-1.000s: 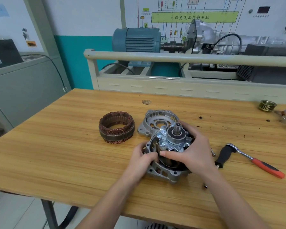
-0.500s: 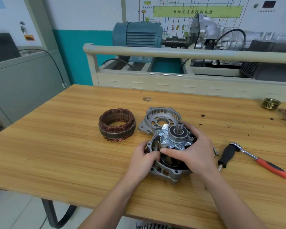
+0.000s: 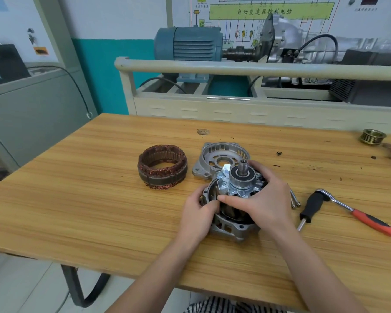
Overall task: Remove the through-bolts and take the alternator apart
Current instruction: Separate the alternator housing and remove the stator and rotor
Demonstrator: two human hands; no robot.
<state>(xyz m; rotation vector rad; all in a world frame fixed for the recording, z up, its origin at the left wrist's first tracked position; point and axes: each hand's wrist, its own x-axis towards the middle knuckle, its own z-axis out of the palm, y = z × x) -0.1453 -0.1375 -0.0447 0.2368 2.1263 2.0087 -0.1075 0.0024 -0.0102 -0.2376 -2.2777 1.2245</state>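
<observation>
Right hand (image 3: 265, 201) fingers are curled over the rotor (image 3: 237, 184), thumb stretched across its near side, gripping it. Left hand (image 3: 198, 213) fingers wrap the rim of the rear housing (image 3: 229, 227), holding it down on the tabletop (image 3: 77, 199). The rotor sits upright inside that cast aluminium housing: silvery claw poles fanned around a dark bearing, a stubby threaded shaft poking straight up. The housing's bolt ears and vent slots show at the near edge. Just behind it lies the front end cover (image 3: 217, 159), flat, grey, slotted, open side up. Left of that, apart, stands the stator (image 3: 163, 169), a ring of copper windings over a dark laminated band. Beside the right wrist lie through-bolts (image 3: 294, 199), then a black-handled screwdriver (image 3: 312, 207) and a red-gripped ratchet (image 3: 359, 213). A brass-coloured pulley (image 3: 372, 136) rests at the far right.
</observation>
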